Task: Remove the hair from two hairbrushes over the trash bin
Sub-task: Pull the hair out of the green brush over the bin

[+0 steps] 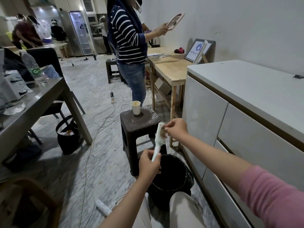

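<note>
Marble floor carries a black-lined trash bin (171, 176) at six o'clock; left hand (149, 163) grips the hairbrush (160, 137) handle above it; right hand (176, 129) pinches hair (164, 131) at the bristles

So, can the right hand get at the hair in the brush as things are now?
Probably yes. The right hand already pinches the hair among the bristles, while the left hand holds the brush bristles toward it; nothing lies between.

I see a shared kitchen workroom: tall steel glass-door refrigerator (79, 32), white drawer cabinets (246, 125), bare plywood workbench (171, 69).
</note>
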Available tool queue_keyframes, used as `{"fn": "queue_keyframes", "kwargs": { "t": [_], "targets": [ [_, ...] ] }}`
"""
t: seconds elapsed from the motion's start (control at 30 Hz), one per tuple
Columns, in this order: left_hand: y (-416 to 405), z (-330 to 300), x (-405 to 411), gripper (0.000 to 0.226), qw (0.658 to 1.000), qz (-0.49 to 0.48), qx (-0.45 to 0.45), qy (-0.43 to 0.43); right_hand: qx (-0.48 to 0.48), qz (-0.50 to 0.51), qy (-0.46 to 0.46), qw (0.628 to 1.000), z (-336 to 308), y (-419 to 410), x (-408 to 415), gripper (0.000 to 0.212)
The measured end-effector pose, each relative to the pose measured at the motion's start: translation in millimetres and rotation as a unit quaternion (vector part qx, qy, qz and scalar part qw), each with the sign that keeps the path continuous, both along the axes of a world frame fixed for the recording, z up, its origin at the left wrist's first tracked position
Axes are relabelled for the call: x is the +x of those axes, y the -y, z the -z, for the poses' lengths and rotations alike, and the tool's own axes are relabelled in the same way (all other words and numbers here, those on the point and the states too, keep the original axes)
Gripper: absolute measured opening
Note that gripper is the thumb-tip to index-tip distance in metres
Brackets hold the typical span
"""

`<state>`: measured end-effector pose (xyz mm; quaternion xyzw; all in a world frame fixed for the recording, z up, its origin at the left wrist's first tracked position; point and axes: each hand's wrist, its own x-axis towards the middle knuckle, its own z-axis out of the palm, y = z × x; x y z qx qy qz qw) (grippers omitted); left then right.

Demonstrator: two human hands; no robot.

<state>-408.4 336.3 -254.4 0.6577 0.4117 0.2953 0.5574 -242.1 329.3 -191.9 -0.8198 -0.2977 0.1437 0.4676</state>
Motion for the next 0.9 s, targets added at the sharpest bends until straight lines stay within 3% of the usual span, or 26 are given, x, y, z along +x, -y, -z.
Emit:
{"fn": "queue_keyframes", "kwargs": {
  "t": [0.2, 0.43, 0.73, 0.9],
  "targets": [
    [-11.4, 0.5, -0.1, 0.013, 0.997, -0.038, -0.061, 0.004, -0.035, -0.025, 0.056, 0.997, -1.9, 9.5, 4.3, 0.016],
    [-31.9, 5.9, -12.2, 0.015, 0.97, -0.157, -0.185, 0.017, -0.042, -0.03, 0.081, 0.995, -5.5, 19.1, 14.8, 0.008],
    [-58.3, 14.7, -32.0, 0.025, 0.92, -0.304, -0.245, 0.036, -0.024, 0.026, 0.052, 0.998, -2.1, 33.2, 32.7, 0.007],
    [-66.7, 14.8, -36.2, 0.024, 0.912, -0.317, -0.254, 0.05, -0.011, 0.067, 0.033, 0.997, 1.4, 39.3, 38.8, 0.01]
  ]
}}
